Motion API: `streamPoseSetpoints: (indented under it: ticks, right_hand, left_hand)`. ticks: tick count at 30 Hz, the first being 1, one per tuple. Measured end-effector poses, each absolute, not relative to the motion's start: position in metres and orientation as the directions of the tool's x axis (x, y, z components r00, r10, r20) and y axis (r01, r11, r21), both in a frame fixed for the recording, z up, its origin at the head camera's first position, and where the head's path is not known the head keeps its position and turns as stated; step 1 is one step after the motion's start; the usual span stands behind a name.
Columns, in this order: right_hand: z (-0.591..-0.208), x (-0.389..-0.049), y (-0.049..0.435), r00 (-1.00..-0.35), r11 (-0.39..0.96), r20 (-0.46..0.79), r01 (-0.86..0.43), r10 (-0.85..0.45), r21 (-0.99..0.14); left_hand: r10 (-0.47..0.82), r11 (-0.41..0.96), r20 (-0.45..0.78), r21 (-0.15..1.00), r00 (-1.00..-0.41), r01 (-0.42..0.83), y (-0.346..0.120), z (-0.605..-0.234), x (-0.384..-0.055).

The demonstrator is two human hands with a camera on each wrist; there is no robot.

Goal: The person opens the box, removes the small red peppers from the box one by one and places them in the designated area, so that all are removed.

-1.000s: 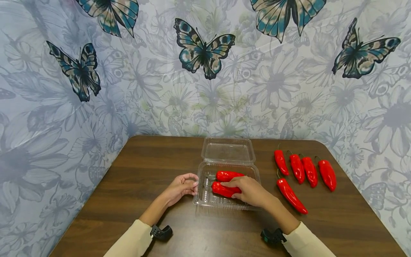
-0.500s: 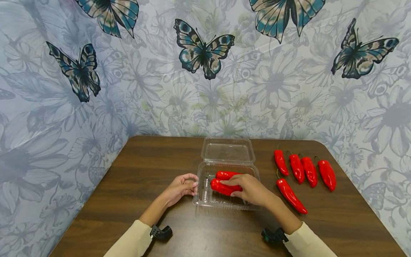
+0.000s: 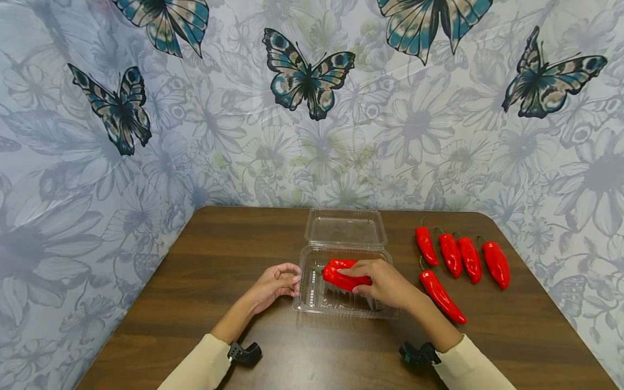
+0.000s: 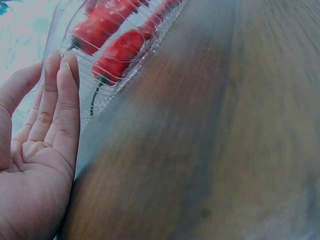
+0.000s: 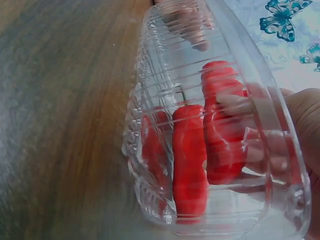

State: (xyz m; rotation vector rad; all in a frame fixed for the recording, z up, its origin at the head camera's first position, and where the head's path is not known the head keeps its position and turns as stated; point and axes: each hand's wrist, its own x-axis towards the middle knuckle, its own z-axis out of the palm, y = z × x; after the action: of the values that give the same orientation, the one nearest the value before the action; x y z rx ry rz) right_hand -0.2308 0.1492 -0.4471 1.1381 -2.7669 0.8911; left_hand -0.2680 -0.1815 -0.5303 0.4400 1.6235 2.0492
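A clear plastic clamshell box [image 3: 312, 309] lies on the table with its lid folded back. Over its base my right hand [image 3: 382, 279] grips a red chili pepper [image 3: 333, 277] between thumb and fingers; in the right wrist view the fingers curl behind it, seen through the box wall. A second red pepper [image 5: 190, 165] with a green stem is beside it in the box, mostly covered by the held one in the head view. At the box's left end is my left hand [image 3: 274, 287], its fingers [image 4: 65, 110] nearly straight and their tips right at the rim.
To the right of the box, several red peppers [image 3: 450, 255] lie in a row on the brown wooden table [image 3: 234, 244], with another pepper [image 3: 442, 297] nearer the front. The open lid [image 3: 346, 227] reaches back close to the patterned backdrop [image 3: 312, 162].
My right hand has lifted and shifted the near pepper slightly back, so it now overlaps the far pepper in the head view. My left hand stays at the box's left edge.
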Motion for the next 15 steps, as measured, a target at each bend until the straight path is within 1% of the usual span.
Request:
streamPoseSetpoints:
  ticks: [6,12,15]
  right_hand:
    - [-0.4409,-0.2310,0.1520,-0.752,0.588,0.221,-0.633,-0.621,-0.503]
    - [-0.4392,-0.2324,0.1553,-0.743,0.605,0.236,-0.654,-0.626,-0.454]
    - [-0.4373,-0.2322,0.1573,-0.748,0.611,0.236,-0.649,-0.620,-0.453]
  left_hand:
    - [0.555,-0.176,-0.045,0.970,-0.831,-0.170,-0.1811,-0.5289,-0.2676]
    - [0.556,-0.177,-0.041,0.970,-0.830,-0.167,-0.1804,-0.5278,-0.2662]
    - [0.557,-0.179,-0.040,0.970,-0.830,-0.166,-0.1800,-0.5271,-0.2659]
